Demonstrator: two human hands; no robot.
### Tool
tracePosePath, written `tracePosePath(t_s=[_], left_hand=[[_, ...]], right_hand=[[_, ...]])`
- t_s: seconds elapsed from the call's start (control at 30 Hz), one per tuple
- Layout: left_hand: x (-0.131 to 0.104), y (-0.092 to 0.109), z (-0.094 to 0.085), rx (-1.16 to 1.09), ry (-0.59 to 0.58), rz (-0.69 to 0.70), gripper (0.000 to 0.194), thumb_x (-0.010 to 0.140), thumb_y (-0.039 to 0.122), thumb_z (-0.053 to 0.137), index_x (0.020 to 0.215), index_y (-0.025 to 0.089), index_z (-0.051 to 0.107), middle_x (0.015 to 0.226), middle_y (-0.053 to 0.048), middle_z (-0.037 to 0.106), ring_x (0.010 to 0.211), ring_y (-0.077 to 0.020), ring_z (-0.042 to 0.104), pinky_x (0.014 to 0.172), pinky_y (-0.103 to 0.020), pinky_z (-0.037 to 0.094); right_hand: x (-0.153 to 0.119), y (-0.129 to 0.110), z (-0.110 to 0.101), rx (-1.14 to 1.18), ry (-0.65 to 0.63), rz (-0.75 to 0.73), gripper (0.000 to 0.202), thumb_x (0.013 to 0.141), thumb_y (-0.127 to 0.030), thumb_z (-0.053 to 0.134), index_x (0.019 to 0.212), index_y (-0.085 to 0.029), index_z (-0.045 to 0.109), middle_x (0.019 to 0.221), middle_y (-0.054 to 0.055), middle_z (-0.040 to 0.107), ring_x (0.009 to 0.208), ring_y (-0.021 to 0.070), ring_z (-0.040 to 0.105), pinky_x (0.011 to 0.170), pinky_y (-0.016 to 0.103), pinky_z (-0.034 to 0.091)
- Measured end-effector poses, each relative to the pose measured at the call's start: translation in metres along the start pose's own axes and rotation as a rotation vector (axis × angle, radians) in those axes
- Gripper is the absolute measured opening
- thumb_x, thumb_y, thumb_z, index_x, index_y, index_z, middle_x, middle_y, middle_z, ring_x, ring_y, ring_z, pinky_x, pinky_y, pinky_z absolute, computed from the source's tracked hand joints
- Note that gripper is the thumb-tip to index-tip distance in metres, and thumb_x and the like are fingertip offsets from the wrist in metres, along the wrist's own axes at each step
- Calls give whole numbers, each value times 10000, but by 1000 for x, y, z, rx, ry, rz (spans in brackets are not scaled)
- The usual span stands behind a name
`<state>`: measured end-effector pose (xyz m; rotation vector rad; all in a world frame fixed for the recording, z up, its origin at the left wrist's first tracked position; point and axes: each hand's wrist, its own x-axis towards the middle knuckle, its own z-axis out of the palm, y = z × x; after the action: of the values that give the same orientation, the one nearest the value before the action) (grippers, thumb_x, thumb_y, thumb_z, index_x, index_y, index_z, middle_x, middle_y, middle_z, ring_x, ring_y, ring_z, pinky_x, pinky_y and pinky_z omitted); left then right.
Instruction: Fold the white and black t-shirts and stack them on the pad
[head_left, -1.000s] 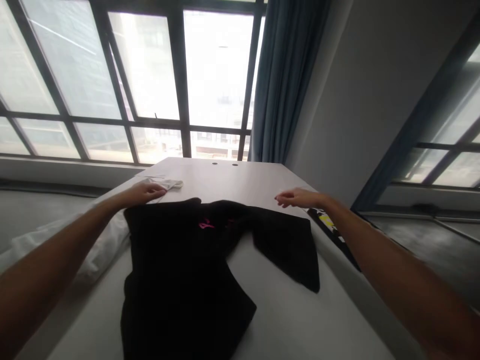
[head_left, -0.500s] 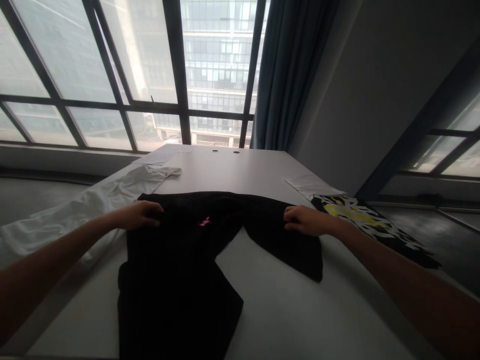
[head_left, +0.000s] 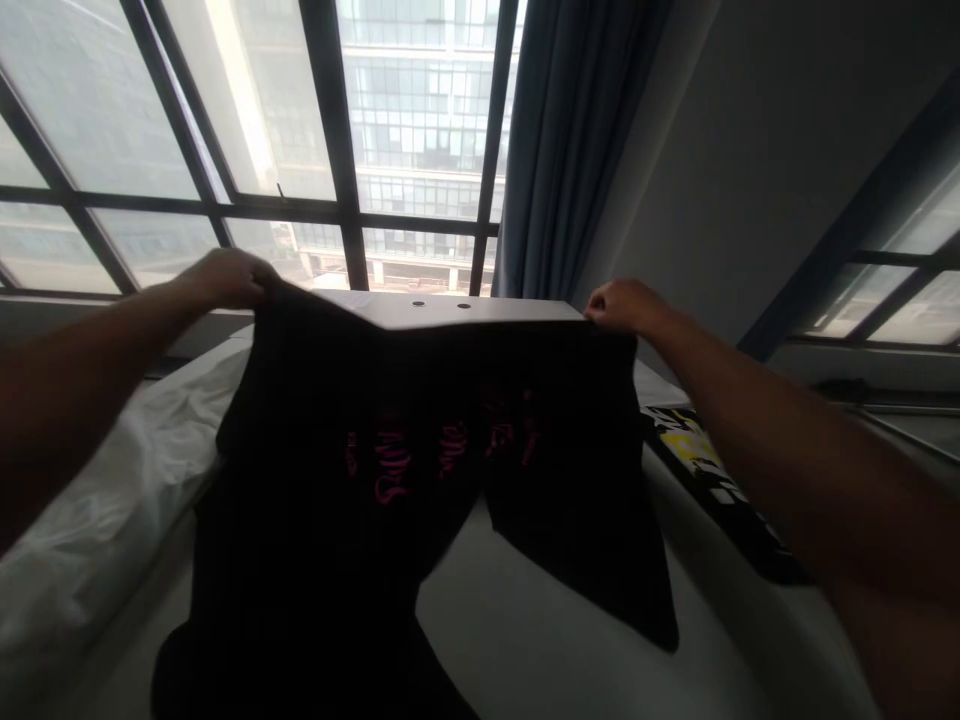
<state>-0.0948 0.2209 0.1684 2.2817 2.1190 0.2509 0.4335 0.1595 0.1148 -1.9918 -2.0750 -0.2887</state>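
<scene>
A black garment with pink lettering hangs stretched between my two hands, its top edge raised above the table. My left hand is closed on the upper left corner. Gripping the same edge near its right end is my right hand, fingers curled. The pink print runs sideways across the middle of the cloth. Its lower left part drops toward me and out of view at the bottom, while a separate flap hangs at the right. Dark folds hide the garment's exact kind.
Under the garment is a white table. Crumpled white cloth lies along its left side. At the right edge lies a black cloth with yellow and white print. Beyond stand large windows and a blue curtain.
Both hands have moved up, lifting the garment's far edge off the table. More of the pink lettering shows now, and the cloth is pulled taut between the hands.
</scene>
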Motion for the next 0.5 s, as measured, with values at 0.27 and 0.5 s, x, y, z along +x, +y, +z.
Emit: tracePosePath(t_s=[0.27,0.5], left_hand=[[2,86,96,149,80,138,630,1027,493,404,1549,145,461,1511,-169,549,1358,-353,527,1123,-486,396],[-37,25,198,124,-200,-9,979,842,854,371,1603,238,383,1594,-212,433,1425,-493,410,1115,-627,335]], right_hand=[[-23,-46,66,-18,-11,-50,539,1045,-504,365,1395,-153,576,1380,173,640,1258,321,593,1119,466,376],[-63,-21,135,55,-431,143,779,996,-679,299,1623,-216,294,1709,109,218,1557,357,211,1211,612,240]])
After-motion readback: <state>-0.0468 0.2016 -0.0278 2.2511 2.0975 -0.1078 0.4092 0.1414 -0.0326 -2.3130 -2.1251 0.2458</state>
